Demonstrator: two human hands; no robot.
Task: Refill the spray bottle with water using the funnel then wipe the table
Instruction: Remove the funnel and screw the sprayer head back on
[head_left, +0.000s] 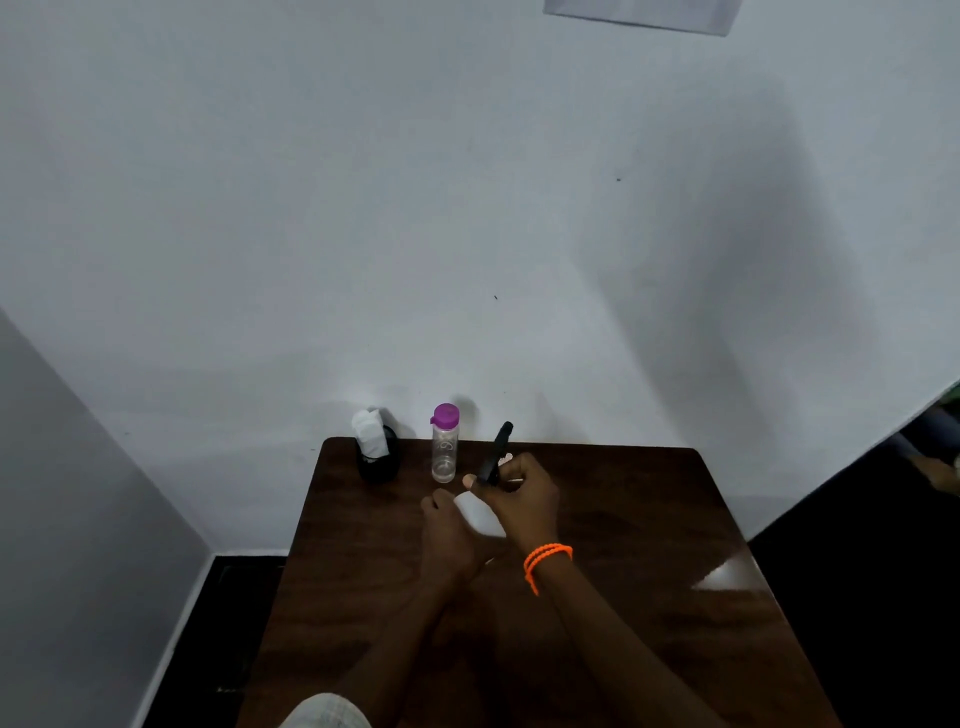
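Note:
A white spray bottle (479, 513) is held tilted above the dark wooden table (649, 545). My left hand (448, 540) grips its body from the left. My right hand (522, 493), with an orange band at the wrist, grips the black spray head (496, 453) at the bottle's top. A clear water bottle (444, 447) with a purple cap stands upright just behind my hands. A black holder (382, 460) with white tissue (370, 432) in it stands to the left of that bottle. No funnel shows in the view.
The table's far edge meets a white wall (467, 208). A grey wall (78, 493) runs along the left, with dark floor (234, 597) below it. A pale knee (327, 712) shows at the bottom edge. To the right the floor is dark.

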